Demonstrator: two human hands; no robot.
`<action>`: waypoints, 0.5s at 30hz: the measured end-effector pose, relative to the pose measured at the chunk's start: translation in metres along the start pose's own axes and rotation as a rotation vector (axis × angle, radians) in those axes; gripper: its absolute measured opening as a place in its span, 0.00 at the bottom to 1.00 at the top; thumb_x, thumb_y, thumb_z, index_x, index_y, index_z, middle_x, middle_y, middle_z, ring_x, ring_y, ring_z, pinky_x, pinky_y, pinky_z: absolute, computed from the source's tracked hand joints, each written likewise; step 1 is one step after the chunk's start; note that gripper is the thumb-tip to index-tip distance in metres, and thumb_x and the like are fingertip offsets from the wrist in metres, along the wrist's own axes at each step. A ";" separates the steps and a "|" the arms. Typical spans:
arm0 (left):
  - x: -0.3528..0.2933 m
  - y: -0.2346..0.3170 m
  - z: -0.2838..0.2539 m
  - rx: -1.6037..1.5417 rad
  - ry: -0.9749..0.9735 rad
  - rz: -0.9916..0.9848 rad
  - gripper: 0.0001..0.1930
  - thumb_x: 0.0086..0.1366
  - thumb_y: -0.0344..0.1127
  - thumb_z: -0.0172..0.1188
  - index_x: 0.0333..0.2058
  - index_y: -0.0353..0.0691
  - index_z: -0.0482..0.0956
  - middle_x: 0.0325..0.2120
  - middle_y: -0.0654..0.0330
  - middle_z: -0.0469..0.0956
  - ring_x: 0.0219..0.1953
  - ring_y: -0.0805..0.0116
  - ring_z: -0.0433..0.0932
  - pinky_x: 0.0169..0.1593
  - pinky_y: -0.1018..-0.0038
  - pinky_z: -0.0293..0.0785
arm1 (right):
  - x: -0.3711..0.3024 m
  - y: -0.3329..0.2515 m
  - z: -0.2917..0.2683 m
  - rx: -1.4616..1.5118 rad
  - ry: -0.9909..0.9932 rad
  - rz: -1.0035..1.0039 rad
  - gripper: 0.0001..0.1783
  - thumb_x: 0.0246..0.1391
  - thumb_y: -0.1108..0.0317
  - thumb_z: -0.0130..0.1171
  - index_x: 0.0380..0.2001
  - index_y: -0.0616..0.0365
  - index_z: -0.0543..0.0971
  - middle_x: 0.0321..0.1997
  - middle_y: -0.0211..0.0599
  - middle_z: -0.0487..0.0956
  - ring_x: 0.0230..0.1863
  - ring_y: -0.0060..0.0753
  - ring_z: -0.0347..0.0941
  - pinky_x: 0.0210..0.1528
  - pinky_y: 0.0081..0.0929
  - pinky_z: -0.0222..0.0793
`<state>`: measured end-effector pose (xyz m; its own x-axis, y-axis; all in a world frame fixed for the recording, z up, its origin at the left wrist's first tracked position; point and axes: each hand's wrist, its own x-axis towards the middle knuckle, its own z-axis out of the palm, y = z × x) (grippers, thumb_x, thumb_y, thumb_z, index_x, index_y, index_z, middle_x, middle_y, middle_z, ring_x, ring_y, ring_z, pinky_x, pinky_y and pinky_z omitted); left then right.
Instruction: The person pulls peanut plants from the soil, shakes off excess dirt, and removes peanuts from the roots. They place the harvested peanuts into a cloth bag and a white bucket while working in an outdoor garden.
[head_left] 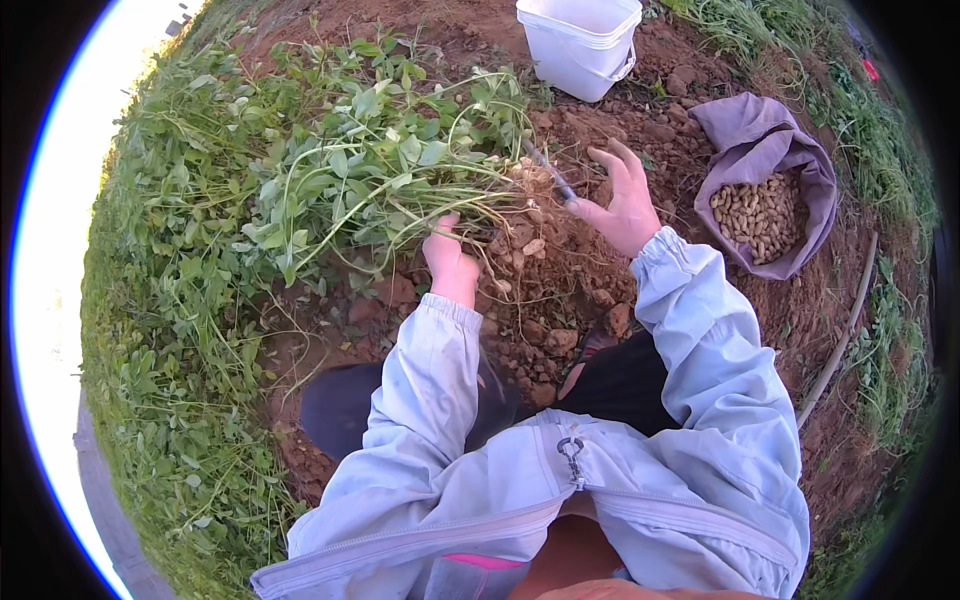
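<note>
A leafy green peanut plant (400, 165) lies on its side, its stems running right to a root clump (530, 185) with soil and a few pale pods. My left hand (452, 262) is closed around the lower stems, its fingertips partly hidden. On the other side of the roots is my right hand (625, 205), fingers spread and curved. A thin dark rod-like tool (550, 172) lies between the roots and my right thumb, close to the thumb tip; I cannot make out its kind.
A white bucket (580, 50) stands at the far side. To the right, a purple-grey cloth sack (720, 190) lies with its mouth rolled back, holding many unshelled peanuts (760, 215). A stick (845, 335) lies further right. Leafy plants (190, 300) cover the left side, with cloddy red soil around.
</note>
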<state>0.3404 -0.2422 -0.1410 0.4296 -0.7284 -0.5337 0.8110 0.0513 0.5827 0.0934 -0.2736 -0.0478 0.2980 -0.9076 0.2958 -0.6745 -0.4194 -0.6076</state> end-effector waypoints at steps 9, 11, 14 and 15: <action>-0.059 0.010 0.056 0.399 -0.294 0.385 0.19 0.57 0.25 0.57 0.48 0.31 0.67 0.42 0.58 0.73 0.43 0.70 0.71 0.48 0.73 0.66 | 0.060 -0.057 0.027 -0.108 -0.402 -0.152 0.63 0.30 0.45 0.70 0.64 0.59 0.47 0.58 0.58 0.65 0.61 0.54 0.60 0.64 0.48 0.48; -0.053 0.012 0.058 0.524 -0.419 0.506 0.18 0.59 0.27 0.56 0.48 0.32 0.66 0.43 0.58 0.72 0.45 0.70 0.70 0.51 0.72 0.64 | 0.065 -0.042 0.028 0.255 -0.318 -0.073 0.50 0.37 0.60 0.69 0.61 0.67 0.55 0.49 0.54 0.73 0.51 0.47 0.71 0.54 0.33 0.64; -0.056 0.006 0.062 0.400 -0.559 0.349 0.21 0.60 0.30 0.55 0.52 0.31 0.64 0.47 0.58 0.70 0.49 0.70 0.69 0.53 0.74 0.62 | 0.077 -0.009 0.031 0.704 -0.261 0.185 0.39 0.43 0.66 0.65 0.57 0.70 0.61 0.47 0.46 0.75 0.47 0.33 0.72 0.51 0.28 0.66; -0.059 0.001 0.060 0.359 -0.556 0.298 0.22 0.61 0.31 0.54 0.53 0.32 0.63 0.48 0.58 0.70 0.50 0.70 0.68 0.53 0.72 0.62 | 0.078 0.005 0.029 0.851 -0.255 0.295 0.36 0.45 0.67 0.64 0.56 0.70 0.63 0.46 0.44 0.76 0.45 0.29 0.72 0.50 0.26 0.67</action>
<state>0.2923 -0.2406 -0.0718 0.2686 -0.9632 0.0139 0.4697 0.1436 0.8711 0.1328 -0.3469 -0.0496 0.4002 -0.9140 -0.0660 -0.0554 0.0477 -0.9973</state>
